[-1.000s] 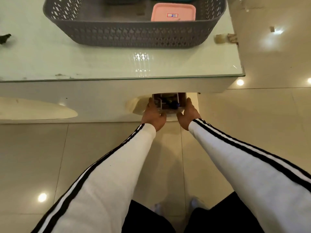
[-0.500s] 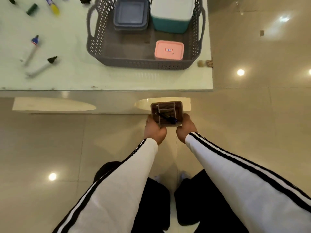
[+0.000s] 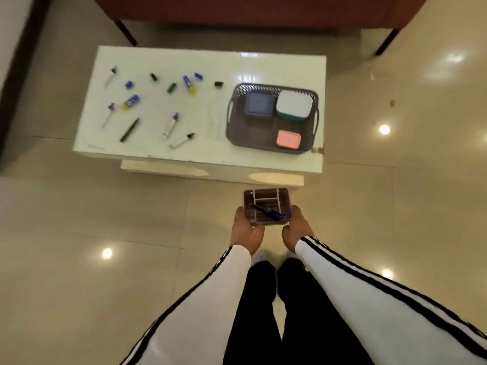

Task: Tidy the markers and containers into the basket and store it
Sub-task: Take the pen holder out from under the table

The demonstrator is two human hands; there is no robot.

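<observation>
Living room: red sofa [image 3: 250,11], low table [image 3: 237,67]

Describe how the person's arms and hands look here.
Both arms wear long white sleeves, left sleeve and right sleeve alike, each with black stripes running lengthwise to the cuff. The left hand and right hand are bare, with no gloves.

No text legible anywhere. Pink lid [image 3: 288,139] in basket [image 3: 315,119] bears small dark mark at centre, possibly label, too blurred to read. Blue bands on markers [image 3: 131,101] scattered on table [image 3: 237,67]: print indistinct.
</observation>
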